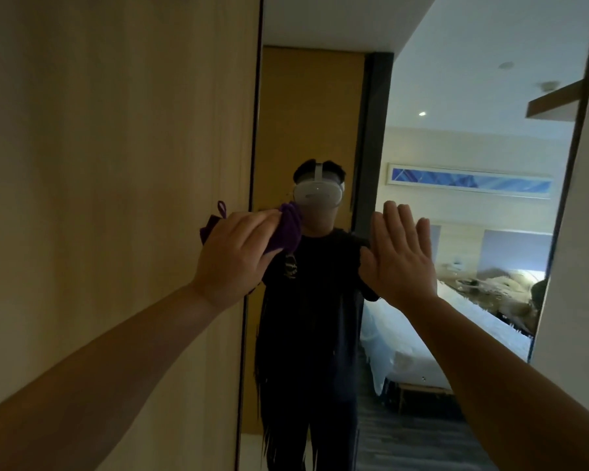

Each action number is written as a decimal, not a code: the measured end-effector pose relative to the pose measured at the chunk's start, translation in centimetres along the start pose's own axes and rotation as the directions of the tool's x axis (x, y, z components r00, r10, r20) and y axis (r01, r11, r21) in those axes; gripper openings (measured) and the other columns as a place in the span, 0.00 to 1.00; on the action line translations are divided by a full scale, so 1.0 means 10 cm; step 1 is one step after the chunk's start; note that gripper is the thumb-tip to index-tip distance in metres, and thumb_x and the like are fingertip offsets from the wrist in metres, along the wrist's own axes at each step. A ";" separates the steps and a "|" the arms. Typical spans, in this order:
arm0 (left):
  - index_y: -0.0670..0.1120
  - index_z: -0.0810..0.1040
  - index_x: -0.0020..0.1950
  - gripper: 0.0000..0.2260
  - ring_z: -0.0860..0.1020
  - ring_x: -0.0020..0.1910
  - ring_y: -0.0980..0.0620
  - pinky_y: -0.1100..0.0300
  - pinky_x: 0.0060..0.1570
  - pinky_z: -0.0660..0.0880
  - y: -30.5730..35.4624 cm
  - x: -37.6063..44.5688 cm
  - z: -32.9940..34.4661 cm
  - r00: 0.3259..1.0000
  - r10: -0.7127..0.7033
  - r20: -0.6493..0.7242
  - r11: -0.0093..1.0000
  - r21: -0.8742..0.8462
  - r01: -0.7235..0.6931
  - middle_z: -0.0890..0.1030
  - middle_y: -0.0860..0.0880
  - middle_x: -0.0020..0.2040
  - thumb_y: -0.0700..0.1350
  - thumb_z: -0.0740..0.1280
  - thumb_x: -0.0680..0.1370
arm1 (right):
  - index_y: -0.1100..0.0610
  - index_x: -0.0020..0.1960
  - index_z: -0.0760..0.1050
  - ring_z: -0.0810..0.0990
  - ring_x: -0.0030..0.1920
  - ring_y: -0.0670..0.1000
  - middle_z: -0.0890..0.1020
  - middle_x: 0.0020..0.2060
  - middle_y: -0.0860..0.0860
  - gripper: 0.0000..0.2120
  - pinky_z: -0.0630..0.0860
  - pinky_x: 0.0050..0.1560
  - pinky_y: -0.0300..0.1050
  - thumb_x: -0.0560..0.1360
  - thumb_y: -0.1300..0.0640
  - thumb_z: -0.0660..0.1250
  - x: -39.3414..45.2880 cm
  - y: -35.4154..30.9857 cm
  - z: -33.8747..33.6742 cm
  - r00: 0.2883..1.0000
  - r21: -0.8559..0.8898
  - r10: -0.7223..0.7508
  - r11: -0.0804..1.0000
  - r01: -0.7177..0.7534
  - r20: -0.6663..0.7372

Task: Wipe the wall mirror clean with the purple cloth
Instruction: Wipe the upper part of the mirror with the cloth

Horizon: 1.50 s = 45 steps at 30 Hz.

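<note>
A tall wall mirror (456, 96) with a thin dark frame fills the middle and right of the head view. My left hand (233, 254) is raised at the mirror's left edge and presses a bunched purple cloth (289, 227) against the glass. Part of the cloth and its small hanging loop stick out to the left of my fingers, over the wood panel. My right hand (400, 253) is held up flat in front of the glass with fingers together, holding nothing; whether it touches the glass is unclear.
A light wood wall panel (116, 164) runs along the mirror's left side. A pale wall (585, 266) borders it on the right. The glass reflects a person in dark clothes, a white bed, a framed blue picture and dark carpet.
</note>
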<state>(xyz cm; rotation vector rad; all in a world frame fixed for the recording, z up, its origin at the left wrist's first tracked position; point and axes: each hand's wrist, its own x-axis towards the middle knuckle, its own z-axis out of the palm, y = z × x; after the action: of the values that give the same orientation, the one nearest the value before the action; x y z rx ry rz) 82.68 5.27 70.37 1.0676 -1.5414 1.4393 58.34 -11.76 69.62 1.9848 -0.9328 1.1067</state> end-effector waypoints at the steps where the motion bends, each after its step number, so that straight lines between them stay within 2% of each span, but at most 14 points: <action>1: 0.36 0.76 0.65 0.19 0.77 0.57 0.43 0.51 0.59 0.73 -0.02 0.00 0.02 1.000 0.003 -0.007 1.000 0.005 -0.003 0.80 0.40 0.60 0.48 0.66 0.81 | 0.59 0.79 0.53 0.39 0.80 0.56 0.50 0.80 0.57 0.30 0.39 0.78 0.60 0.83 0.44 0.51 0.00 -0.01 0.04 1.000 0.003 0.008 1.000 -0.008 -0.017; 8: 0.37 0.75 0.66 0.18 0.75 0.56 0.43 0.50 0.57 0.72 -0.21 0.38 0.19 0.995 0.065 -0.074 0.996 0.071 -0.060 0.80 0.40 0.59 0.47 0.66 0.81 | 0.59 0.79 0.55 0.41 0.80 0.57 0.46 0.79 0.54 0.30 0.41 0.78 0.60 0.82 0.45 0.52 0.02 -0.02 0.16 0.994 0.012 0.007 1.000 -0.006 -0.112; 11: 0.37 0.75 0.66 0.18 0.75 0.57 0.43 0.49 0.56 0.72 -0.28 0.79 0.28 0.989 0.099 -0.108 0.990 0.116 -0.086 0.80 0.41 0.59 0.48 0.66 0.81 | 0.59 0.79 0.56 0.43 0.80 0.57 0.49 0.80 0.56 0.30 0.41 0.78 0.60 0.82 0.45 0.53 0.02 -0.01 0.17 0.991 0.008 0.005 1.000 -0.004 -0.137; 14: 0.40 0.75 0.67 0.18 0.76 0.59 0.43 0.47 0.56 0.73 -0.36 1.09 0.43 0.990 0.136 -0.044 0.981 0.147 -0.129 0.79 0.43 0.62 0.48 0.66 0.81 | 0.60 0.78 0.58 0.45 0.80 0.58 0.55 0.79 0.58 0.30 0.42 0.78 0.61 0.82 0.45 0.53 0.03 -0.01 0.18 0.983 0.015 -0.005 1.000 0.008 -0.184; 17: 0.42 0.73 0.70 0.21 0.73 0.66 0.42 0.44 0.61 0.71 -0.41 1.11 0.61 0.985 0.157 0.064 0.969 0.182 -0.167 0.75 0.43 0.69 0.50 0.67 0.81 | 0.60 0.78 0.59 0.46 0.80 0.58 0.53 0.79 0.57 0.30 0.44 0.78 0.61 0.82 0.45 0.53 0.03 0.00 0.20 0.976 0.017 -0.018 1.000 0.022 -0.217; 19: 0.42 0.70 0.73 0.23 0.68 0.72 0.42 0.43 0.68 0.66 -0.39 0.96 0.69 0.978 0.161 0.134 0.958 0.215 -0.188 0.70 0.43 0.74 0.53 0.64 0.82 | 0.60 0.78 0.60 0.47 0.80 0.58 0.55 0.79 0.57 0.30 0.44 0.78 0.61 0.82 0.45 0.53 0.04 0.01 0.21 0.973 0.021 -0.020 0.999 0.026 -0.231; 22: 0.41 0.67 0.75 0.25 0.64 0.75 0.42 0.42 0.73 0.61 -0.29 0.63 0.74 0.974 0.157 0.165 0.956 0.224 -0.191 0.65 0.42 0.77 0.55 0.60 0.84 | 0.61 0.77 0.61 0.49 0.80 0.58 0.58 0.78 0.59 0.29 0.45 0.78 0.61 0.82 0.45 0.53 0.04 0.03 0.23 0.966 0.025 -0.017 0.999 0.024 -0.258; 26: 0.41 0.68 0.75 0.25 0.63 0.76 0.42 0.42 0.73 0.62 -0.12 0.06 0.76 0.974 0.134 0.185 0.958 0.226 -0.174 0.64 0.42 0.77 0.56 0.60 0.84 | 0.61 0.77 0.61 0.49 0.80 0.58 0.58 0.78 0.59 0.29 0.46 0.78 0.62 0.82 0.45 0.52 0.03 0.02 0.25 0.962 0.046 -0.014 0.999 0.028 -0.273; 30: 0.40 0.68 0.75 0.25 0.63 0.77 0.42 0.42 0.73 0.62 0.12 -0.55 0.79 0.974 0.135 0.182 0.965 0.200 -0.171 0.65 0.41 0.77 0.56 0.58 0.85 | 0.59 0.79 0.56 0.46 0.80 0.57 0.53 0.80 0.57 0.30 0.45 0.78 0.62 0.83 0.44 0.51 0.03 0.02 0.25 0.974 0.054 -0.005 0.998 0.018 -0.226; 34: 0.41 0.65 0.76 0.25 0.60 0.78 0.42 0.42 0.75 0.58 0.40 -1.41 0.84 0.953 0.158 0.259 0.970 0.138 -0.199 0.63 0.41 0.78 0.54 0.61 0.83 | 0.58 0.80 0.53 0.45 0.80 0.57 0.52 0.80 0.57 0.30 0.45 0.78 0.62 0.83 0.43 0.47 0.02 0.03 0.26 0.977 0.046 -0.006 0.999 0.017 -0.214; 37: 0.44 0.64 0.77 0.22 0.58 0.79 0.44 0.44 0.75 0.56 0.62 -2.02 0.87 0.933 0.186 0.309 0.968 0.106 -0.228 0.63 0.44 0.77 0.51 0.57 0.84 | 0.58 0.80 0.53 0.46 0.80 0.57 0.52 0.80 0.57 0.30 0.45 0.78 0.62 0.83 0.43 0.48 0.02 0.03 0.28 0.974 0.049 -0.008 0.999 0.019 -0.225; 39: 0.46 0.66 0.76 0.18 0.60 0.78 0.46 0.46 0.75 0.57 0.72 -2.24 0.89 0.941 0.159 0.298 0.978 0.085 -0.192 0.68 0.47 0.75 0.46 0.53 0.86 | 0.58 0.80 0.54 0.46 0.80 0.57 0.53 0.80 0.57 0.30 0.45 0.78 0.62 0.83 0.43 0.49 0.02 0.03 0.29 0.973 0.055 -0.007 0.998 0.021 -0.229; 42: 0.48 0.69 0.74 0.17 0.66 0.75 0.49 0.49 0.74 0.60 0.76 -2.24 0.88 0.955 0.108 0.277 0.987 0.089 -0.137 0.71 0.50 0.73 0.44 0.55 0.85 | 0.59 0.80 0.54 0.47 0.80 0.58 0.54 0.79 0.58 0.30 0.45 0.78 0.63 0.83 0.44 0.51 0.02 0.04 0.29 0.972 0.069 -0.014 0.997 0.031 -0.234; 45: 0.49 0.73 0.71 0.15 0.73 0.68 0.50 0.50 0.66 0.67 0.76 -2.09 0.81 0.964 0.081 0.251 0.995 0.035 -0.093 0.75 0.51 0.70 0.43 0.59 0.84 | 0.58 0.80 0.54 0.46 0.80 0.58 0.53 0.80 0.57 0.30 0.45 0.78 0.62 0.83 0.44 0.52 0.02 0.06 0.25 0.982 0.084 -0.011 0.996 0.027 -0.188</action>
<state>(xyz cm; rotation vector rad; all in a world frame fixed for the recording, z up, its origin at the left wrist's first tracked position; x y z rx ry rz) 83.32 -1.07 47.56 1.2621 -1.7583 1.4490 59.00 -14.17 68.90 1.9136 -0.7781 1.3169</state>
